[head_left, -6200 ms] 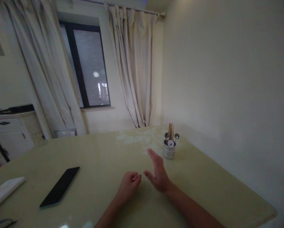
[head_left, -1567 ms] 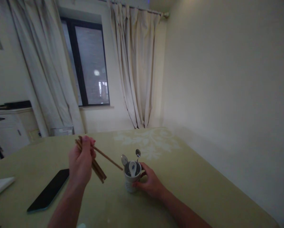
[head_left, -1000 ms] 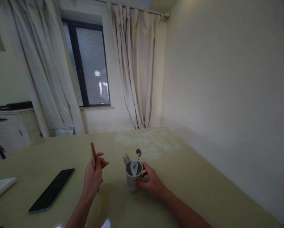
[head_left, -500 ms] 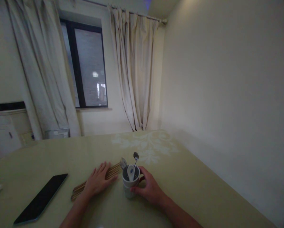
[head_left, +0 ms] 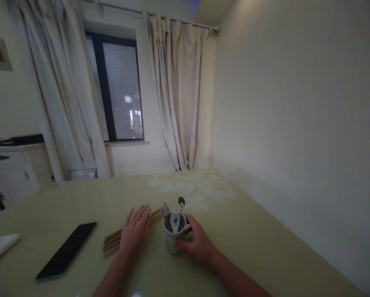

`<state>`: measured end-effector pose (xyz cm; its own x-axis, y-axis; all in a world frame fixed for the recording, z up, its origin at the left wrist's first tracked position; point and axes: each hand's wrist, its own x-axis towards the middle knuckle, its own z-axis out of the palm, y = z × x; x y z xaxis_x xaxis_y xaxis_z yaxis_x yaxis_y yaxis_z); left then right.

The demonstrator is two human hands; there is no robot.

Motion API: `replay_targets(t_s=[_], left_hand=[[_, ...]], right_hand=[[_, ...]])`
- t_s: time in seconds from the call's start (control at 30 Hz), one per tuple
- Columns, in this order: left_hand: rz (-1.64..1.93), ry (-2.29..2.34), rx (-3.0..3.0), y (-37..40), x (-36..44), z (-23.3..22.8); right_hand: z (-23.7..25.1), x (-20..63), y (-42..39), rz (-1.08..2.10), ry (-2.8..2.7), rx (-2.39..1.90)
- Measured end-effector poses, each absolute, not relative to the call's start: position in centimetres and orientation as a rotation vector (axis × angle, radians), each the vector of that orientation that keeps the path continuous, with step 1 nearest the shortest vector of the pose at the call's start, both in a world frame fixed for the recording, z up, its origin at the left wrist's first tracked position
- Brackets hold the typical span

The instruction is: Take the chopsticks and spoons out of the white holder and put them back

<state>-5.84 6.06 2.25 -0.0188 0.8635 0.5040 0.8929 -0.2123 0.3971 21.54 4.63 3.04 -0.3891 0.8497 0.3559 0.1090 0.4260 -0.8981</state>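
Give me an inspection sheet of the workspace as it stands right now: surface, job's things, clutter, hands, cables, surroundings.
Surface: pale green table, glossy, with a faint white floral print at the far end.
Job's things: bundle of wooden chopsticks lying flat on the table; white cup upright, with two metal spoons and one white ceramic spoon in it.
Clutter: black phone lying flat to the left; white folded cloth at the left edge.
Hands: left hand flat and open on the chopsticks; right hand wrapped around the cup.
Cables: nothing seen.
Surroundings: dark window between cream curtains, white cabinet at left, plain wall at right.
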Motion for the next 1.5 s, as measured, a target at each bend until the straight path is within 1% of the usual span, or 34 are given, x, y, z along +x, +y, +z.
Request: replay_targets(t_s=[0.07,0.13,0.2,0.27,0.37,0.43,0.63,0.73,0.87,1.0,1.13,1.23,1.37,1.5], left_hand=[[-1.490,-1.960,-2.192,5.2,-4.3,3.4],[-1.996,-2.072,-2.204,4.3,-2.3,4.4],[-2.385,-2.176,-2.193,3.5,-0.3,5.1],[-2.624,-2.170,-2.256,2.9,1.3,5.3],[-2.848,-2.144,-2.250,2.7,2.5,5.0],[-2.910,-2.161,-2.192,2.8,2.7,4.7],[-2.927,-2.200,-2.142,2.5,2.9,5.5],[-2.969,-2.168,-2.113,2.2,3.3,5.9],[-2.905,-2.171,-2.196,2.1,3.7,5.8],[-2.834,-2.218,-2.219,1.9,3.7,5.4],[-2.814,-2.232,-2.230,1.8,3.7,5.3],[-2.844,-2.223,-2.227,1.9,3.8,4.8],[-2.973,-2.264,-2.143,2.3,4.1,3.9],[-3.082,-2.195,-2.135,3.1,4.0,3.0]], right_hand=[[3.1,21.7,4.6,1.029,-1.808,-0.807],[3.2,21.9,4.5,1.000,-1.847,-0.785],[3.3,22.2,4.5,0.970,-1.888,-0.761],[3.4,22.5,4.5,0.950,-1.922,-0.736],[3.6,22.8,4.6,0.933,-1.964,-0.717],[3.7,23.1,4.7,0.929,-1.972,-0.707],[4.4,23.7,4.6,0.847,-1.783,-0.620],[4.9,23.7,4.2,0.841,-1.822,-0.611],[5.9,23.7,3.6,0.789,-1.841,-0.632],[6.8,24.8,4.1,0.699,-1.545,-0.610],[6.3,26.1,6.5,0.781,-1.049,-0.632],[4.8,26.3,8.4,0.872,-0.859,-0.645],[2.9,25.2,8.9,0.993,-0.985,-0.696],[2.4,23.5,7.4,1.075,-1.191,-0.682]])
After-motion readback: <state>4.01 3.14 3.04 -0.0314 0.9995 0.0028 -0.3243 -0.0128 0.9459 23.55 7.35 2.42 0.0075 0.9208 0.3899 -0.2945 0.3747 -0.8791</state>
